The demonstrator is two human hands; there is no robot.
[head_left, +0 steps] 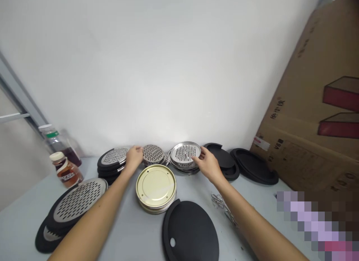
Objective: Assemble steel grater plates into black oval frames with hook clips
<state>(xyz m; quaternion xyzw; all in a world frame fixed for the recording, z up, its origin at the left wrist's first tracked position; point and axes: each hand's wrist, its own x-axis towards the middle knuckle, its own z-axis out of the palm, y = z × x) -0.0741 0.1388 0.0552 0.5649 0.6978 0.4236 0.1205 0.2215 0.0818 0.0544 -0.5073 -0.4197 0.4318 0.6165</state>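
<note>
Near the front edge of the surface (134, 234), black lid (196, 231); behind, gold discs (156, 184). Toward the back edge, left hand (135, 157) beside grater plates (153, 153), right hand (209, 164) at silver grater (186, 152)'s rim, fingers parted; grips unclear. Probably light, stiff, slippery; take by rim.

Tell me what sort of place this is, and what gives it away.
Probably a workshop or light assembly bench, though I can't be sure: stacked toothed metal discs, a stack of gold-coloured round plates, and a large printed cardboard box on the right.
</note>
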